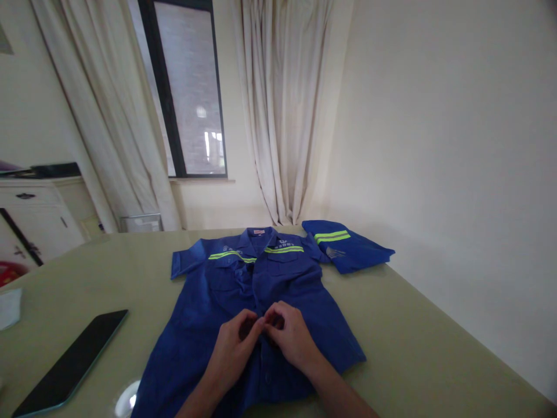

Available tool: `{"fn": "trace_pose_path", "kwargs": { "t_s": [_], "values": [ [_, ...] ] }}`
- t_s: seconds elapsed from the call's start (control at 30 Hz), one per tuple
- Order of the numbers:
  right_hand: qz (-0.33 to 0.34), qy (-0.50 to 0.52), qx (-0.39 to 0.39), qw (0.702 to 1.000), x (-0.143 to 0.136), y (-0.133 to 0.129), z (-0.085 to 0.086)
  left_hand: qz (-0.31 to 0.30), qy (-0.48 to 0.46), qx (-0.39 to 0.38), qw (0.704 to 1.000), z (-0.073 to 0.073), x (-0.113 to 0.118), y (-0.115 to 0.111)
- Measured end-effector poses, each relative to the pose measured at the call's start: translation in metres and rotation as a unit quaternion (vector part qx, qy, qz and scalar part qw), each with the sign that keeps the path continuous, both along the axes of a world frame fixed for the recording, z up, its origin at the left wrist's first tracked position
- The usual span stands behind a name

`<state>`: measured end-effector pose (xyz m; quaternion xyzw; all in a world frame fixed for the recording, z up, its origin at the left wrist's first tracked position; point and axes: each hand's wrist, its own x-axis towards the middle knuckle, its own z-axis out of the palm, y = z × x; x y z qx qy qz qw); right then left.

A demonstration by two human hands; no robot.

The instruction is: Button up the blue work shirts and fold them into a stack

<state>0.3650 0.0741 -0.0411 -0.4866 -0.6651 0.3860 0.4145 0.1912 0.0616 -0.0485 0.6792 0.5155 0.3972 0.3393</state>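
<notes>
A blue short-sleeved work shirt (289, 284) lies front up on the table, its collar at the far end. Yellow-green reflective stripes and pale lettering cross its chest. Over the middle of the front opening, my left hand (237, 342) and my right hand (287, 334) meet, thumbs and fingers pinched on the edges of the shirt's placket. The fingertips touch each other, and any button between them is hidden. Below my hands the front edge runs down toward me.
A folded blue garment (359, 249) with a reflective stripe lies by the far right edge, against the shirt's sleeve. A dark tablet (72, 363) rests at the left of the pale green table (418, 342). A wall (456, 174) borders the right side.
</notes>
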Motion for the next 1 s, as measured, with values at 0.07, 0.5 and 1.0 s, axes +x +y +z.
{"fn": "trace_pose_path", "kwargs": {
  "t_s": [0.07,0.5,1.0],
  "values": [
    [-0.013,-0.022,0.043,0.999,0.001,0.0,0.002,0.0,-0.024,-0.008,1.0,-0.004,-0.002,0.004],
    [-0.03,0.151,-0.242,0.958,0.002,0.013,-0.008,-0.036,-0.006,0.008,0.999,-0.005,-0.005,0.006],
    [-0.018,-0.209,0.061,0.976,0.048,-0.007,0.039,0.131,0.302,0.029,0.944,0.006,-0.05,0.02]
  ]
}}
